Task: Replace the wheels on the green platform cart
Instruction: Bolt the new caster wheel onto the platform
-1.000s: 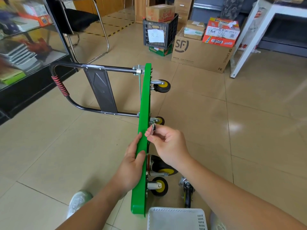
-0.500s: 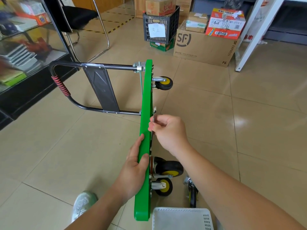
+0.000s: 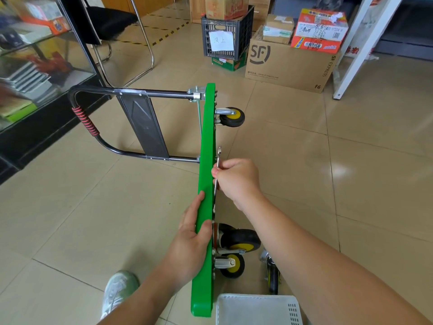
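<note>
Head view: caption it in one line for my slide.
Left hand steadies the green cart on edge while the right hand holds a wrench against its underside.

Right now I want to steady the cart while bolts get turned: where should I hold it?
Grip the upper long edge of the green deck, coming from its smooth top face on the left, near where the left hand holds it. The deck stands on edge, and casters and the wrench in the right hand crowd its right side.

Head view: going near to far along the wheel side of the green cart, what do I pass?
White basket → small yellow-hub caster → bigger black wheel → right hand holding the wrench → far caster.
</note>
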Demonstrator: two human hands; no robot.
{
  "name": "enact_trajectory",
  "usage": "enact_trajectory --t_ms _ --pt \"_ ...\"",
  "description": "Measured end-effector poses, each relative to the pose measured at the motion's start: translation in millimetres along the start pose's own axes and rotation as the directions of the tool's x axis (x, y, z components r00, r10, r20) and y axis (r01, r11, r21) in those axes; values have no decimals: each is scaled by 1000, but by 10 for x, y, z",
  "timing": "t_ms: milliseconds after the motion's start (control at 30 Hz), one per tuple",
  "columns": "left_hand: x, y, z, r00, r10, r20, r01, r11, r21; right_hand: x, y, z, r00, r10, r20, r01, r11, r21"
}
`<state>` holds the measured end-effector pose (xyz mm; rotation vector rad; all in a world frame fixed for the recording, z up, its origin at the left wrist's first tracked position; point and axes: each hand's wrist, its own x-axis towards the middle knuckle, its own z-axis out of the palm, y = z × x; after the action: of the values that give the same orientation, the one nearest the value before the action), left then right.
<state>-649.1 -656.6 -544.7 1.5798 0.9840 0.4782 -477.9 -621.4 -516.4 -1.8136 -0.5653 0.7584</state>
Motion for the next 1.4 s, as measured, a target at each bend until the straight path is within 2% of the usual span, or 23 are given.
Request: enact_trajectory --t_ms 533,700,800,933,1100,1400 --pt "-8 18 -2 1000 -18 8 18 1000 -20 176 88 49 996 88 20 -87 996 -19" --pt "-6 16 -15 1000 -12 9 12 999 -32 184 38 58 983 155 97 -162 984 67" --pt "-16 15 -16 1000 -6 18 7 999 -44 182 60 -34 990 101 94 -107 992 68" --pt "-4 13 -20 1000 -18 13 19 998 -54 196 -7 -276 998 -21 57 10 981 192" --pt "-4 6 -16 999 -27 21 28 997 -68 -51 186 -479 974 -184 131 159 971 178" --pt "50 -93 -24 999 -15 30 17 997 -74 -324 705 -317 952 -274 136 228 932 282"
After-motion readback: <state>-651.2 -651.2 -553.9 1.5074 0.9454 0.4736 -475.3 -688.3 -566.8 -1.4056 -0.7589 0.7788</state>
